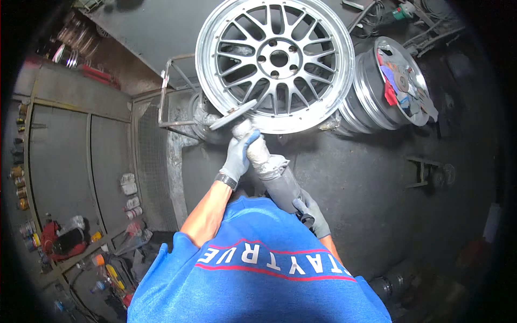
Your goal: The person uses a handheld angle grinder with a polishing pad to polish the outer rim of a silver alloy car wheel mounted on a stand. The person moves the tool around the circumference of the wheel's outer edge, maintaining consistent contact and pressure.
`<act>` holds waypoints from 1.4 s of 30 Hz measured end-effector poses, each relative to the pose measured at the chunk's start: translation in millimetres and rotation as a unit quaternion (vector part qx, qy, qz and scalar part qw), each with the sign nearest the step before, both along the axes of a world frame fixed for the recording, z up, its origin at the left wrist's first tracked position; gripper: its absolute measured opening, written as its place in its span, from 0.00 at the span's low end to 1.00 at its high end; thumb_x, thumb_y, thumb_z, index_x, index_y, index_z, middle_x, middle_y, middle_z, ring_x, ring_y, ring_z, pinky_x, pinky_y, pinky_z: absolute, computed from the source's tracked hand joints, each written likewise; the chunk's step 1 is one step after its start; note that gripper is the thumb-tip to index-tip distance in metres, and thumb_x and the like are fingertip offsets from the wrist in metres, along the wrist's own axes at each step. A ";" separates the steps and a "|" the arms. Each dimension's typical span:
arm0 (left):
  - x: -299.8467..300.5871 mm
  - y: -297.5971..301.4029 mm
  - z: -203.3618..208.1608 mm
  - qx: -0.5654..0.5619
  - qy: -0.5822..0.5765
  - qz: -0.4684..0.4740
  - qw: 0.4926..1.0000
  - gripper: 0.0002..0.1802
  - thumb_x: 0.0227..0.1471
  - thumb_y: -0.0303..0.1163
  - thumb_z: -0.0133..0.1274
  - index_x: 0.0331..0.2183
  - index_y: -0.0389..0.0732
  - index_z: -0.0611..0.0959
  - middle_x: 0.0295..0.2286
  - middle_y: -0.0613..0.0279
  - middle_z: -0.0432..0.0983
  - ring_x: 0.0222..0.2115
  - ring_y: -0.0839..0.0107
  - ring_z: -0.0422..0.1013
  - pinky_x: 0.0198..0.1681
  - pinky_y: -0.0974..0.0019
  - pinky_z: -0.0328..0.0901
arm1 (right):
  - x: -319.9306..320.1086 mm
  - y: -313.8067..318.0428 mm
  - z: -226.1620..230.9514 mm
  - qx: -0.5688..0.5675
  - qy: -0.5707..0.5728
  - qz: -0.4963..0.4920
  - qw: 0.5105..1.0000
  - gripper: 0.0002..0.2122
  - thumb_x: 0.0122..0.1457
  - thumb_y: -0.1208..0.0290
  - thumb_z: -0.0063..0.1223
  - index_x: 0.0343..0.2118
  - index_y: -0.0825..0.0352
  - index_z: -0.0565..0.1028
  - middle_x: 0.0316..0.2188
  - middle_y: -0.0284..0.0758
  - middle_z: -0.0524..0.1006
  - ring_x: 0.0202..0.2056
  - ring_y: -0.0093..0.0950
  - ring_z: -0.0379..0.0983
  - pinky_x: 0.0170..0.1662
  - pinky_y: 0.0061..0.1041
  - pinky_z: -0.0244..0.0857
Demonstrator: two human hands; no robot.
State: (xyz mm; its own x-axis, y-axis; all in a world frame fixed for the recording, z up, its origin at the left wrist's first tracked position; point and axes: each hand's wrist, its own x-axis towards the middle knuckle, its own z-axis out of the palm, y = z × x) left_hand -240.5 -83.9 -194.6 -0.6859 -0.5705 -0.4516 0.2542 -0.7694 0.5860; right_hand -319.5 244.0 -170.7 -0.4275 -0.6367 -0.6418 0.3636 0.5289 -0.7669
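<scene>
My left hand (237, 156), in a grey-blue glove with a dark band at the wrist, is closed around the pale, wrapped front part of an angle grinder (281, 187). My right hand (315, 216), gloved alike, grips the grinder's dark rear end by my body. At the tool's head, a flat grey disc (233, 114) is tilted over the lower left lip of a silver multi-spoke alloy wheel (284, 71). The disc overlaps the wheel's edge in view; whether it touches the metal I cannot tell.
A metal-pipe frame (163, 102) stands left of the wheel. To the right, another wheel (366, 97) holds discs and coloured cloths (398, 81). Shelving with cans and bottles (21, 188) lines the left side. A small metal stand (423, 172) is on the right floor.
</scene>
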 end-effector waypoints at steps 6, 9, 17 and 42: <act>15.1 -9.0 25.7 -0.016 -0.039 0.074 0.996 0.10 0.63 0.32 0.63 0.42 0.37 0.84 0.34 0.54 0.84 0.33 0.61 0.82 0.41 0.57 0.79 | -9.4 -10.8 -5.6 -0.026 0.082 0.044 0.995 0.36 0.69 0.47 0.61 0.72 0.67 0.68 0.67 0.48 0.75 0.67 0.39 0.71 0.70 0.35 0.62; 30.4 -9.7 24.1 -0.006 -0.014 0.094 0.995 0.06 0.59 0.23 0.62 0.39 0.36 0.85 0.33 0.55 0.83 0.34 0.61 0.81 0.45 0.56 0.78 | -49.4 -23.6 -2.9 -0.002 0.046 0.140 0.989 0.33 0.71 0.45 0.56 0.69 0.66 0.73 0.66 0.46 0.77 0.67 0.39 0.72 0.70 0.34 0.63; 50.7 5.6 28.0 0.041 -0.054 0.184 0.981 0.10 0.59 0.31 0.61 0.42 0.43 0.80 0.37 0.55 0.80 0.41 0.54 0.79 0.55 0.47 0.74 | -334.4 -172.8 33.3 -0.024 0.566 -0.143 0.812 0.22 0.68 0.52 0.65 0.40 0.73 0.79 0.33 0.47 0.81 0.36 0.39 0.78 0.43 0.40 0.71; 72.4 21.6 8.5 -0.079 -0.065 0.167 0.981 0.16 0.63 0.30 0.56 0.51 0.37 0.77 0.42 0.51 0.80 0.47 0.55 0.78 0.61 0.47 0.71 | -315.5 -221.1 -50.3 -0.041 0.543 -0.291 0.787 0.23 0.71 0.53 0.59 0.47 0.75 0.77 0.39 0.56 0.84 0.42 0.53 0.83 0.48 0.47 0.73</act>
